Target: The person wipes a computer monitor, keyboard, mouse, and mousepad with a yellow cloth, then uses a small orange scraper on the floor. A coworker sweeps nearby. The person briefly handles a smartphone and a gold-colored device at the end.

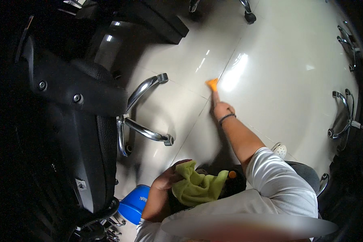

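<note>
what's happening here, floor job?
A person leans over a glossy tiled floor. The right hand holds a small orange-tipped tool with its tip at a tile joint. The left hand holds a bunched yellow-green cloth near the body. A black office chair stands at left, a blue container below it.

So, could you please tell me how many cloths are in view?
1: a yellow-green cloth bunched in the left hand near the lower edge. Others may be hidden.
</note>
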{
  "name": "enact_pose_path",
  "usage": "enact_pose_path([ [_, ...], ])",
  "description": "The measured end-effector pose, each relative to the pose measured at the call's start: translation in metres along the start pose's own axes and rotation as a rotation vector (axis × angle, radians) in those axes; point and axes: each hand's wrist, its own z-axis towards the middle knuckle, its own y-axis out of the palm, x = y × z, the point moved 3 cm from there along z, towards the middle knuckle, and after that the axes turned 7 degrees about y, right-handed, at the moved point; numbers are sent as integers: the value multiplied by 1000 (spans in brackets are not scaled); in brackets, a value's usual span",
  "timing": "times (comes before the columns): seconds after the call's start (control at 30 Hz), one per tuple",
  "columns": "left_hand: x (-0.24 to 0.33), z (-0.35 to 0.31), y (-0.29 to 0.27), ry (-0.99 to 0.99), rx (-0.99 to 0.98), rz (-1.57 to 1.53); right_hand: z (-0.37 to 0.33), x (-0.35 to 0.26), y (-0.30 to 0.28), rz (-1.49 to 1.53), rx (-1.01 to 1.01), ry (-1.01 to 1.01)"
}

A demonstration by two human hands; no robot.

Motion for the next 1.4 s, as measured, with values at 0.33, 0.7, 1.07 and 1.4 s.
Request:
enact_pose_path([
  [0.33,-16,-22,2,28,79,73,99,19,-113,129,195,40],
  [0.7,-42,6,62,-263,70,141,-20,66,-69,63,314,-192],
  [1.07,-113,31,57,-516,-48,-313,-54,219,-37,178,158,166],
  [1.4,-20,-52,264,-366,423,-86,-400,453,-61,1221,374,955],
])
